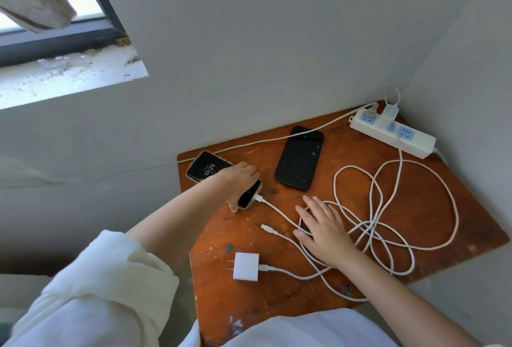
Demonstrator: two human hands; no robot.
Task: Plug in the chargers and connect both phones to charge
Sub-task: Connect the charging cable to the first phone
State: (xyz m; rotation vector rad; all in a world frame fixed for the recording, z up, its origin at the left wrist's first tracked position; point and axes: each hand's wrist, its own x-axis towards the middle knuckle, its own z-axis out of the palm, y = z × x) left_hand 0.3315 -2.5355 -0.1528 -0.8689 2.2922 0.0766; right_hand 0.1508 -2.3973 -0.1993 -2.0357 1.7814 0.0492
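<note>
A scuffed, paint-flecked reddish-brown wooden desk [432,216] sits in a grey wall corner. The left hand [240,183] has its grip closed around the near end of a glossy, lit phone in a pale case [208,170], screen reading 10:25; a white braided cable [279,211] is plugged into that end. The right hand [324,229] lies flat with fingers spread on the tangled white cable loops, holding nothing. A dark, smudged black phone [299,157] lies unconnected beside a loose connector tip [268,228]. A white cube charger [246,266] lies unplugged, prongs showing. A white power strip with blue sockets [392,131] holds another adapter.
</note>
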